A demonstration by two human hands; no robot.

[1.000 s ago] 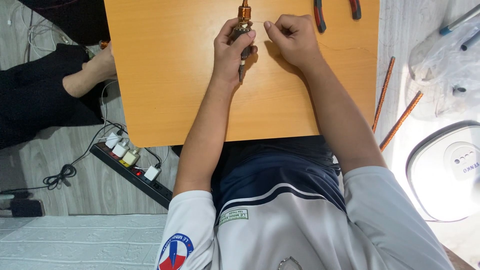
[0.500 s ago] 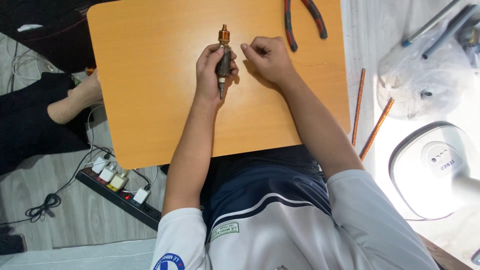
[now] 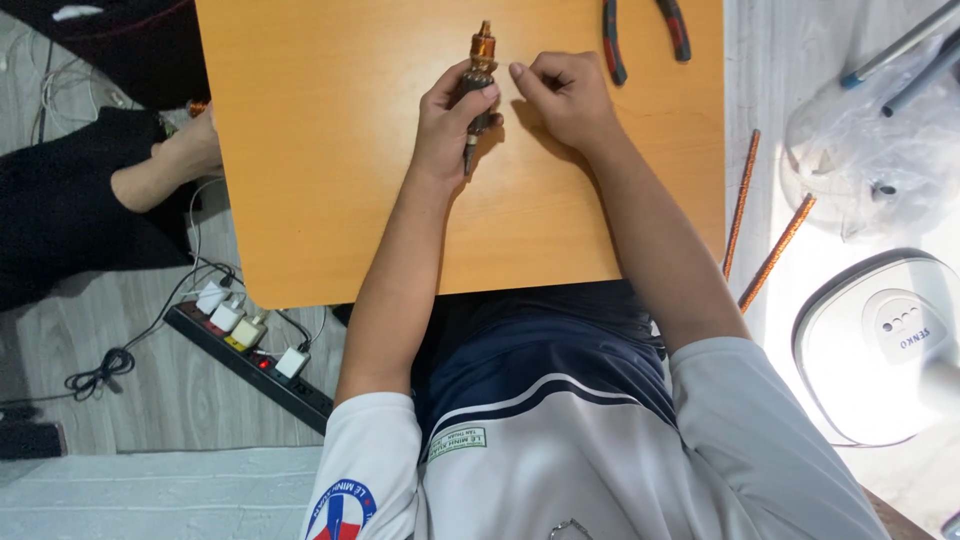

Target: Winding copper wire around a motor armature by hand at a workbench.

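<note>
Seen from above, a person sits at an orange table (image 3: 330,180). The left hand (image 3: 450,125) stays clamped around a small copper-wound motor rotor (image 3: 478,75), held upright at the table's far middle. The right hand (image 3: 560,95) has drawn in just beside it, fingertips pinched together near the rotor, apparently handling fine wire. Pliers (image 3: 645,35) lie untouched, far right.

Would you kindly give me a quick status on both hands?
Left hand gripping motor armature. Right hand beside it, fingertips pinched. Pliers lying apart.
</note>
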